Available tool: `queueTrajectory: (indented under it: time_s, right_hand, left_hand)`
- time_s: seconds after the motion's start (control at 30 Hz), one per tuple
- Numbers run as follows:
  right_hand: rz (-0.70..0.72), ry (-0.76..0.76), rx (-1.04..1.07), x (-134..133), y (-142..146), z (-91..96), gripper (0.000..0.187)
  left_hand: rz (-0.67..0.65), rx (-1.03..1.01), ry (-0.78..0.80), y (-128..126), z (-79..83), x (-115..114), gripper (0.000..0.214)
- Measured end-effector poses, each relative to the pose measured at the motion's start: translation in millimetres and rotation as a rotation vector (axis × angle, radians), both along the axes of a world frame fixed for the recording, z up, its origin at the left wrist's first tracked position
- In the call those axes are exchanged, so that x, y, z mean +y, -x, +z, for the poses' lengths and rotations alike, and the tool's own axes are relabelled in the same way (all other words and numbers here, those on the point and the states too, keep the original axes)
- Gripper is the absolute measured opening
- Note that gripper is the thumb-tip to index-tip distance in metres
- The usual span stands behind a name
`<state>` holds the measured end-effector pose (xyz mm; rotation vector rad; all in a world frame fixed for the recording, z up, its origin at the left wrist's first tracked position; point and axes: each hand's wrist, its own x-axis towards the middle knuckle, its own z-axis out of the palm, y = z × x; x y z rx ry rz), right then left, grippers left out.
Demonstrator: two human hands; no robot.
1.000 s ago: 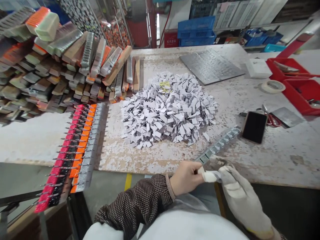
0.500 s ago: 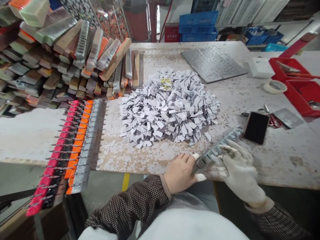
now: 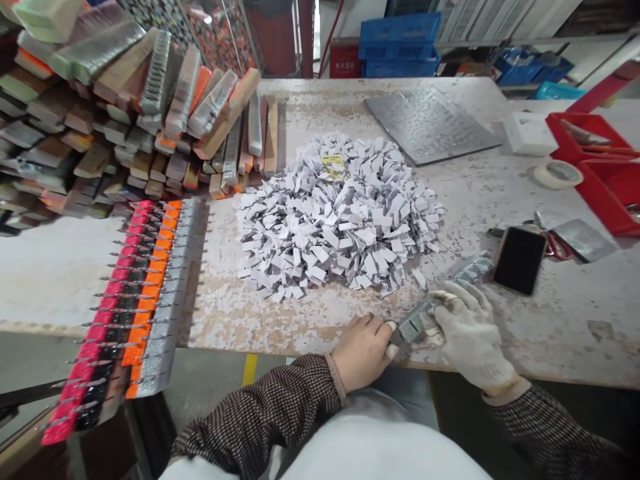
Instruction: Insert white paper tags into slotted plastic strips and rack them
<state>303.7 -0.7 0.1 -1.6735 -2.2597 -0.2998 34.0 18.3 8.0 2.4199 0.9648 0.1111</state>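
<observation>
I'm looking down on a paint-flecked worktop (image 3: 565,320) with blue crates (image 3: 400,43) beyond it. A grey studded strip (image 3: 470,269) sits above the near edge, its long axis pointing up-right toward a phone (image 3: 520,260). My gloved right hand (image 3: 470,333) grips it firmly; my bare left hand (image 3: 360,353) pinches its lower end between taped fingertips (image 3: 393,351).
</observation>
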Motion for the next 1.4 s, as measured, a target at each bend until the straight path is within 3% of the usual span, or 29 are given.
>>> queueTrajectory:
  time_s: [0.1, 0.23, 0.33, 0.47, 0.67, 0.83, 0.97, 1.07, 1.17, 1.23, 1.33, 1.4]
  right_hand:
    - [-0.106, -0.1, 0.089, -4.0, -9.1, 6.6, 0.026]
    - [-0.135, -0.155, 0.153, -27.1, -11.2, 13.6, 0.021]
    - [-0.162, -0.128, 0.18, -53.2, -10.9, 12.0, 0.018]
    - [-0.287, -0.082, 0.319, -82.9, -14.4, 4.2, 0.023]
    - [-0.364, -0.04, 0.468, -83.7, -6.7, 2.9, 0.028]
    - [-0.305, -0.071, 0.581, -57.3, 21.2, 16.5, 0.032]
    - [-0.202, -0.089, 0.801, -42.0, 45.8, 18.5, 0.03]
    - [-0.18, -0.074, 0.882, -39.6, 53.8, 17.9, 0.033]
    - [-0.152, -0.016, 0.891, -40.5, 53.8, 28.8, 0.031]
    - [-0.106, 0.033, 0.87, -39.9, 53.6, 43.7, 0.027]
    - [-0.026, 0.117, 0.839, -37.8, 55.4, 66.8, 0.03]
    - [-0.019, 0.174, 0.847, -39.7, 55.7, 73.0, 0.032]
  left_hand:
    - [-0.079, -0.001, -0.163, -23.1, 10.0, 30.9, 0.031]
    - [-0.243, -0.009, -0.502, -77.7, 26.7, 92.5, 0.037]
    - [-0.377, 0.136, -0.461, -113.5, 31.2, 126.9, 0.03]
    - [-0.437, 0.224, -0.378, -130.6, 28.0, 141.7, 0.029]
    - [-0.376, 0.216, -0.387, -116.3, 39.8, 128.5, 0.026]
    - [-0.222, -0.015, -0.482, -72.6, 53.0, 76.5, 0.025]
    - [-0.204, -0.192, -0.414, -42.2, 43.4, 28.0, 0.023]
    - [-0.11, -0.301, -0.342, -30.3, 32.8, 9.8, 0.023]
    - [0.084, -0.444, -0.149, -20.5, 31.2, 8.0, 0.033]
    - [0.137, -0.511, 0.115, -13.4, 34.2, 11.4, 0.04]
    - [0.006, -0.523, 0.552, -5.0, 37.8, 16.3, 0.029]
    - [-0.035, -0.525, 0.672, -2.8, 38.1, 16.4, 0.036]
